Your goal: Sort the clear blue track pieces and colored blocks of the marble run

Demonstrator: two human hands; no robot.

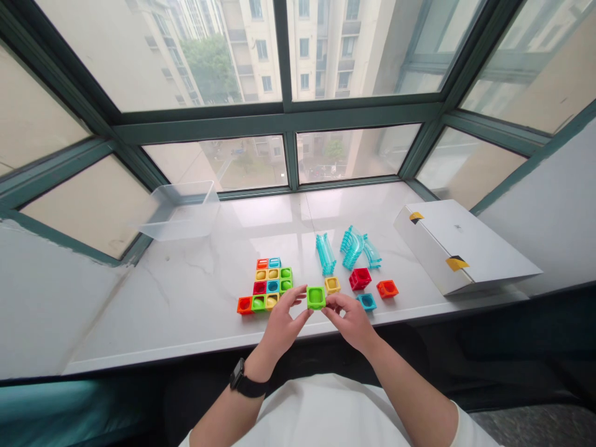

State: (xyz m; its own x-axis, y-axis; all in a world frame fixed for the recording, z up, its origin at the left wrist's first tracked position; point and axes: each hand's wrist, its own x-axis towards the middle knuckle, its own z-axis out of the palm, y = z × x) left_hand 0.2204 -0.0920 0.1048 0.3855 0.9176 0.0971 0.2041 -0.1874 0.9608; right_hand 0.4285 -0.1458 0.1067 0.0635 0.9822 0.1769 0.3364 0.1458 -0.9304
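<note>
A bright green cube block (pixel 316 298) with a round hollow in its face is held up near the front edge of the sill. My right hand (pixel 350 315) pinches its right side between thumb and fingers. At its left side, my left hand (pixel 286 317) has thumb and fingertips against the corners. Left of my hands, red, yellow, blue and green blocks (pixel 259 287) lie side by side in a stepped group. Just behind the held block is a yellow block (pixel 332 285). To the right are a dark red block (pixel 360 279), an orange-red block (pixel 387 288) and a blue block (pixel 367 302).
Clear teal track pieces, one straight (pixel 326 254) and others curved (pixel 352 247), lie behind the loose blocks. A clear plastic bin (pixel 181 214) stands at the back left. On the right is a white box (pixel 465 248) with yellow-black tabs. Windows enclose the marble sill (pixel 186 323).
</note>
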